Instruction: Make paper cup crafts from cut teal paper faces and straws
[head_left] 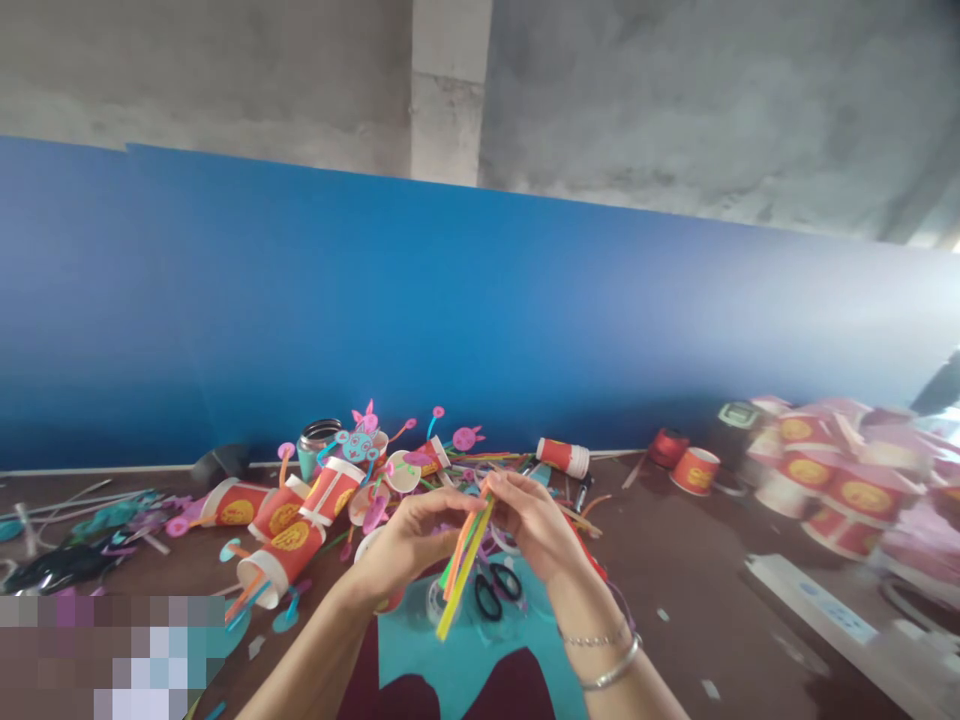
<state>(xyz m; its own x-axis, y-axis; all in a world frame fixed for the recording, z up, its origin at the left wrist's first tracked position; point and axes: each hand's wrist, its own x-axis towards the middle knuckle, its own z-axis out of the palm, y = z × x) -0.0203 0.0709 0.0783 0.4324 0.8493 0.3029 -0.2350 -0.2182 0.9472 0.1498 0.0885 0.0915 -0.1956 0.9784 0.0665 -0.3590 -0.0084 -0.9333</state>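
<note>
A small bundle of paper strips [469,567] in yellow, orange and green hangs from my fingers at the middle of the table. My right hand [531,520] pinches the upper end of the strips between thumb and fingers. From the other side, my left hand [421,528] is closed on them, thumb and fingertips against the strips. Below lie black-handled scissors [499,590] on a teal sheet of paper [409,645], partly behind the strips. A roll of clear tape [434,600] shows in part beside the strips' lower end.
Red-and-white paper cups [289,548] with coloured paper cut-outs crowd the left. Stacked paper cups [564,457] lie at the back; another cup [694,470] stands to their right. A blurred heap of cups [832,480] and a white power strip [814,605] are at right. A blue partition [480,320] bounds the table.
</note>
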